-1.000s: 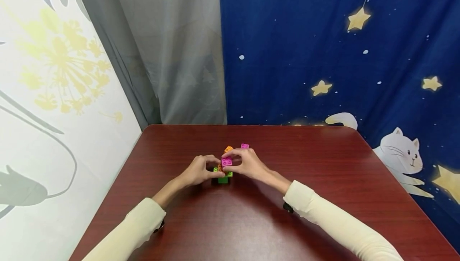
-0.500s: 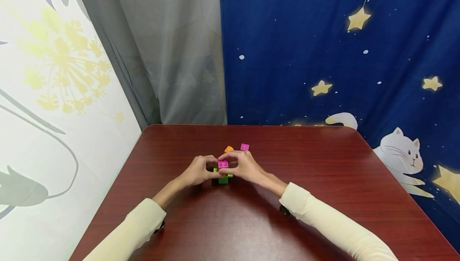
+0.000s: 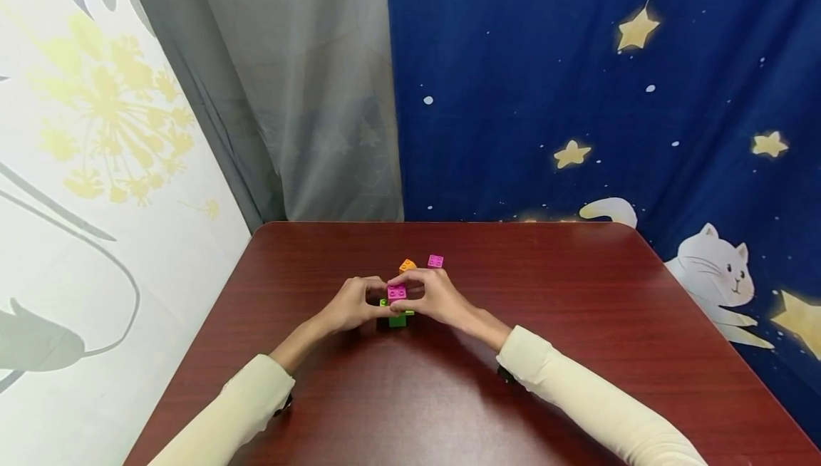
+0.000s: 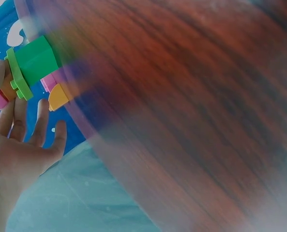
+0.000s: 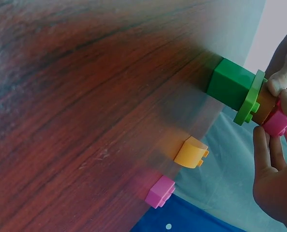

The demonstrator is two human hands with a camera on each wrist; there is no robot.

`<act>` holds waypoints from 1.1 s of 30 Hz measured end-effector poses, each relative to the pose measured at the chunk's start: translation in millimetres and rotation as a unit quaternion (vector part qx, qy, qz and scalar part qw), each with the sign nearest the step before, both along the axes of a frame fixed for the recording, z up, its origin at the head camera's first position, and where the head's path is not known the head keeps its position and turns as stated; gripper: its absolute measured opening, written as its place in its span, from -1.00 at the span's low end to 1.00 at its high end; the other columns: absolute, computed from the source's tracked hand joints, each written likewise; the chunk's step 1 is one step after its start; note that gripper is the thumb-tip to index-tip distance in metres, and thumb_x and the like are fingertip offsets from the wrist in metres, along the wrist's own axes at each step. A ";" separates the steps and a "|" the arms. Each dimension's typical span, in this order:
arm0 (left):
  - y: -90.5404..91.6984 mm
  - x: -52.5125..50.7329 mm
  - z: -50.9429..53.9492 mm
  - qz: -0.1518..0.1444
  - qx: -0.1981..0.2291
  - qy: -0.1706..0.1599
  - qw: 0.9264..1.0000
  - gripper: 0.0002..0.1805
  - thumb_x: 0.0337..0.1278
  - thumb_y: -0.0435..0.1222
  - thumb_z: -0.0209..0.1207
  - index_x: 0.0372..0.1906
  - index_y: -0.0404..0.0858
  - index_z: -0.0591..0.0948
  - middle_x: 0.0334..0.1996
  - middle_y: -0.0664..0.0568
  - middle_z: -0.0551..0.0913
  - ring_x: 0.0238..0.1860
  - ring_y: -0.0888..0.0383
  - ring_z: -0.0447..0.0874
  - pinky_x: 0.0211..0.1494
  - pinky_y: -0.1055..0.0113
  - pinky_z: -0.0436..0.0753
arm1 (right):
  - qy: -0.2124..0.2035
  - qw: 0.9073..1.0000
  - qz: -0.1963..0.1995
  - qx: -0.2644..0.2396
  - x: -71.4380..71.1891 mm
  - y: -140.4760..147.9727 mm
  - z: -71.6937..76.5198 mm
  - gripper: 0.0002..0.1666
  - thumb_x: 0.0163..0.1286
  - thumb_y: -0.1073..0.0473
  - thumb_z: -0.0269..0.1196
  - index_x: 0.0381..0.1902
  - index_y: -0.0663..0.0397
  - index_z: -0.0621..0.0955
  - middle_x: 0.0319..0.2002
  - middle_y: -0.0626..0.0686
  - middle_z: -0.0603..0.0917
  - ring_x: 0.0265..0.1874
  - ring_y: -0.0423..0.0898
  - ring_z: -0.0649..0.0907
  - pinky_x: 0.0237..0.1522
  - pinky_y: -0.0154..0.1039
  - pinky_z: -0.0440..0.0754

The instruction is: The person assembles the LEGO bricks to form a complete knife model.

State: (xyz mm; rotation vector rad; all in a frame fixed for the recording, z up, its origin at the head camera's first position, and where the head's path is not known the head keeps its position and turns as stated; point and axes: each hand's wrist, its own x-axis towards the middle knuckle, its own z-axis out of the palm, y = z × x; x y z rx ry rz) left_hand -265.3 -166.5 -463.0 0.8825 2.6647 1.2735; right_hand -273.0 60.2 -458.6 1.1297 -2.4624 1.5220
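A small stack of toy building bricks stands upright on the table. Its base is a dark green block [image 5: 229, 83], topped by a thin light green plate [image 5: 250, 99] and an orange brick [image 5: 264, 103]. My left hand [image 3: 349, 305] holds the stack around the orange brick from the left, thumb on the near side. Pinched between thumb and fingers of my right hand [image 3: 441, 298] is a magenta brick [image 3: 397, 293], which sits on top of the orange one. Whether it is pressed fully down cannot be told. Fingers hide parts of the upper bricks.
Behind the stack lie a loose yellow-orange brick with a curved side [image 5: 190, 152] and a loose pink brick [image 5: 160, 192]. The reddish-brown wooden table [image 3: 436, 402] extends around them. Grey and blue curtains [image 3: 487, 95] hang beyond its far edge.
My right hand has moved slightly left with the magenta brick, from beside the orange brick's top to directly over it. My left hand has stayed in place on the stack.
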 end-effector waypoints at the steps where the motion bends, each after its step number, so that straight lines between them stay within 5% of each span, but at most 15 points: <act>1: 0.0 -0.3 -0.3 -0.001 0.000 0.000 1.000 -0.72 0.12 -0.13 0.53 -0.10 -0.09 0.78 -0.23 0.16 0.75 -0.20 0.05 0.65 -0.04 0.04 0.68 | -0.001 1.000 0.002 0.000 -0.2 0.6 -0.1 -0.57 0.20 0.22 0.57 0.03 0.15 0.76 -0.08 0.05 0.78 -0.05 -0.09 0.78 -0.06 0.05 0.74; 16: -1.5 0.7 -0.3 -0.007 0.012 0.009 1.000 -0.76 0.12 -0.14 0.52 -0.14 -0.08 0.77 -0.23 0.20 0.73 -0.15 -0.01 0.67 -0.01 -0.04 0.67 | 0.019 1.000 0.023 0.011 -4.3 3.0 -3.3 -0.54 0.24 0.17 0.54 0.10 0.07 0.74 -0.04 0.01 0.76 -0.03 0.02 0.75 -0.01 -0.10 0.73; 33: 0.5 1.5 -4.1 -0.015 0.014 0.027 0.999 -0.77 0.17 -0.16 0.50 -0.11 -0.11 0.77 -0.21 0.19 0.72 -0.11 0.03 0.69 0.02 -0.02 0.68 | 0.093 0.995 0.014 0.024 -3.9 6.4 -7.8 -0.57 0.28 0.12 0.51 0.10 0.03 0.75 -0.02 -0.06 0.78 -0.02 -0.24 0.73 0.00 -0.11 0.73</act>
